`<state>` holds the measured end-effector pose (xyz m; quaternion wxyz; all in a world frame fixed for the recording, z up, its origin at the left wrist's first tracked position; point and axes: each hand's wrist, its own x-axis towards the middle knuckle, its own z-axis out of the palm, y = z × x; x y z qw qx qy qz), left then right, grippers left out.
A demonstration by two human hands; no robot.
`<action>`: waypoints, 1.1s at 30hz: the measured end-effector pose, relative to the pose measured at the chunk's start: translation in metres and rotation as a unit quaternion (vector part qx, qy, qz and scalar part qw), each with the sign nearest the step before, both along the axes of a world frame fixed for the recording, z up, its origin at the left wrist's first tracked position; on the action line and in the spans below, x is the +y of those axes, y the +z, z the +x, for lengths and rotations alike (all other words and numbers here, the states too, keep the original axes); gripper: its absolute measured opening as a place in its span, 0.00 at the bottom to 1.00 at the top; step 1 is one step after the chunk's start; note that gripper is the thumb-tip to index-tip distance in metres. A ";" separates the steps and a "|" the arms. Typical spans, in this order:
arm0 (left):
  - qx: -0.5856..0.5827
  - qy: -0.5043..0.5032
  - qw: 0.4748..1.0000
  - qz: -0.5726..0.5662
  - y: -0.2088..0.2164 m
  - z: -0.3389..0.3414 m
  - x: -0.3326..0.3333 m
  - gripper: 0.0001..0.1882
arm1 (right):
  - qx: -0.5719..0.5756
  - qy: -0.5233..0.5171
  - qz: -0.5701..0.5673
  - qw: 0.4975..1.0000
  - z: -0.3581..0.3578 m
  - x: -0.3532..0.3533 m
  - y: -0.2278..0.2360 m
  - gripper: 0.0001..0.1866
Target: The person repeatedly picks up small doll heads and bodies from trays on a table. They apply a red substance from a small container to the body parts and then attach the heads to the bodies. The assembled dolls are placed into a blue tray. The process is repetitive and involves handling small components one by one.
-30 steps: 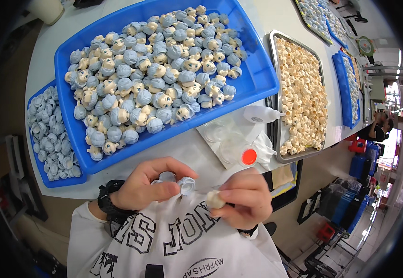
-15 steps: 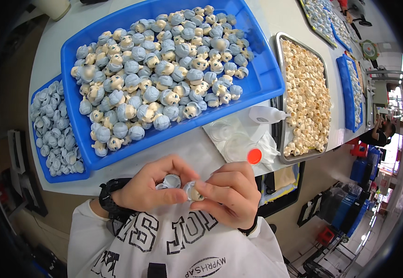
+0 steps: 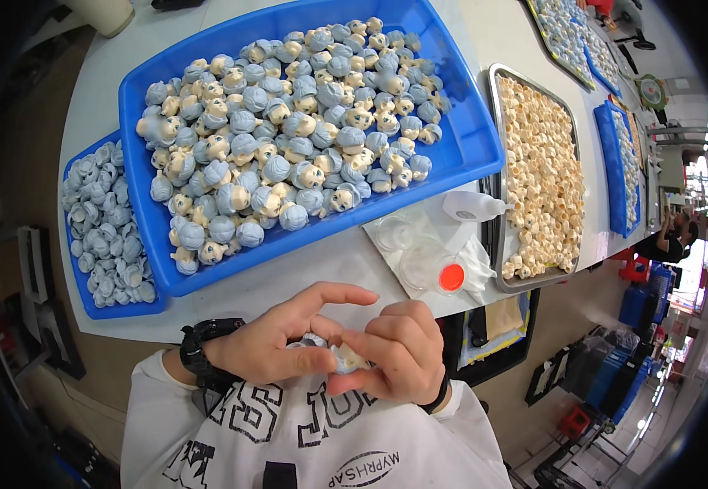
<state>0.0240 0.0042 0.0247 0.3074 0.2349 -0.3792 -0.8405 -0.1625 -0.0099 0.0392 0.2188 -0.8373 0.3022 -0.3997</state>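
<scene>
My left hand [image 3: 268, 346] curls in front of my chest, thumb and fingers closed around a small doll head [image 3: 349, 359] with pale blue hair and a cream face part. My right hand [image 3: 403, 352] pinches the same head from the other side, thumb below and bent fingers above. Another pale blue hair piece [image 3: 312, 340] shows partly in the left palm, mostly covered by fingers. Beyond my hands, a large blue tray [image 3: 321, 213] holds many blue-haired doll heads [image 3: 293, 216]. A smaller blue tray [image 3: 138, 309] at the left is filled with loose hair shells [image 3: 105, 220].
Right of the large tray, a metal tray [image 3: 525, 285] holds cream face parts [image 3: 543, 179]. Between them stand a white squeeze bottle [image 3: 472, 207] and a clear container with a red disc [image 3: 452, 277], near the table's front edge. More trays and a person [image 3: 676, 240] appear far right.
The doll head has turned in my fingers and sits slightly lower. My left index finger has stretched out to the right. The hair piece in my left palm is now more covered.
</scene>
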 end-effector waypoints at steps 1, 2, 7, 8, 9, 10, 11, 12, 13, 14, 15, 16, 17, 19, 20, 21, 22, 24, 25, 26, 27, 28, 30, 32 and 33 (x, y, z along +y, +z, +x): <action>-0.003 0.002 1.000 -0.004 0.001 0.000 0.000 0.33 | -0.008 0.002 -0.006 1.000 0.000 0.002 0.001 0.23; -0.006 0.001 1.000 -0.007 0.001 0.000 -0.001 0.33 | -0.015 0.000 -0.013 1.000 0.001 0.002 0.002 0.23; -0.036 -0.031 0.999 0.013 -0.006 0.010 0.003 0.26 | -0.024 0.005 -0.046 0.999 0.000 -0.005 0.008 0.21; -0.049 -0.034 0.998 0.003 -0.005 0.012 0.003 0.24 | -0.027 0.010 -0.041 0.999 0.001 -0.006 0.007 0.21; -0.061 -0.036 0.997 -0.006 -0.004 0.013 0.002 0.23 | -0.030 0.014 -0.036 0.999 0.002 -0.006 0.006 0.21; -0.057 -0.029 0.998 -0.010 -0.004 0.010 0.001 0.21 | -0.018 0.017 -0.025 0.999 0.001 -0.004 0.005 0.21; -0.065 -0.043 0.997 -0.024 -0.005 0.011 0.000 0.21 | -0.020 0.017 -0.019 0.999 0.001 -0.003 0.005 0.22; -0.071 -0.057 0.995 -0.038 -0.006 0.013 -0.001 0.22 | -0.022 0.017 -0.013 1.000 0.000 -0.003 0.006 0.23; -0.078 -0.071 0.993 -0.052 -0.007 0.016 -0.002 0.22 | -0.025 0.018 -0.008 1.000 -0.001 -0.003 0.006 0.24; -0.068 -0.027 0.997 -0.021 -0.008 0.019 0.000 0.23 | -0.034 0.005 0.002 0.999 -0.005 -0.003 0.005 0.25; -0.057 0.017 0.998 0.010 -0.008 0.023 0.004 0.23 | -0.044 -0.007 0.011 0.999 -0.014 -0.003 0.006 0.26; -0.046 0.061 0.996 0.041 -0.008 0.024 0.006 0.24 | -0.054 -0.020 0.021 0.998 -0.027 -0.003 0.007 0.28; 0.036 0.127 0.990 0.057 -0.007 0.026 0.006 0.24 | -0.022 -0.054 0.054 0.997 -0.050 -0.003 0.013 0.30; 0.194 0.255 0.943 0.086 -0.009 0.027 0.006 0.25 | -0.058 -0.340 0.002 0.939 -0.068 -0.011 0.009 0.12; 0.154 0.252 0.953 0.064 -0.008 0.027 0.005 0.23 | 0.044 -0.418 0.047 0.906 -0.087 -0.015 0.012 0.07; 0.122 0.223 0.966 0.055 -0.008 0.027 0.006 0.23 | 0.113 -0.433 0.075 0.891 -0.109 -0.019 0.009 0.07; 0.091 0.192 0.976 0.047 -0.010 0.024 0.008 0.22 | 0.144 -0.440 0.114 0.879 -0.124 -0.020 0.006 0.06; 0.079 0.134 0.986 0.056 -0.013 0.018 0.009 0.20 | 0.222 -0.446 0.152 0.854 -0.148 -0.019 -0.005 0.06; 0.086 0.126 0.986 0.069 -0.015 0.016 0.007 0.20 | 0.261 -0.447 0.170 0.838 -0.154 -0.018 -0.012 0.06; 0.091 0.116 0.986 0.081 -0.016 0.014 0.004 0.20 | 0.300 -0.466 0.154 0.818 -0.154 -0.018 -0.016 0.08; 0.097 0.106 0.985 0.094 -0.017 0.012 0.002 0.21 | 0.325 -0.466 0.127 0.813 -0.155 -0.019 -0.022 0.08; 0.094 0.096 0.988 0.080 -0.019 0.009 0.000 0.21 | 0.350 -0.465 0.100 0.807 -0.157 -0.021 -0.028 0.09; 0.086 0.078 0.992 0.054 -0.022 0.005 -0.002 0.21 | 0.351 -0.462 0.076 0.811 -0.157 -0.024 -0.032 0.08; 0.103 0.069 0.982 0.142 -0.021 0.006 -0.004 0.18 | 0.307 -0.462 0.081 0.828 -0.156 -0.026 -0.032 0.06; 0.111 0.065 0.974 0.185 -0.020 0.006 -0.004 0.17 | 0.264 -0.485 0.095 0.828 -0.155 -0.025 -0.032 0.07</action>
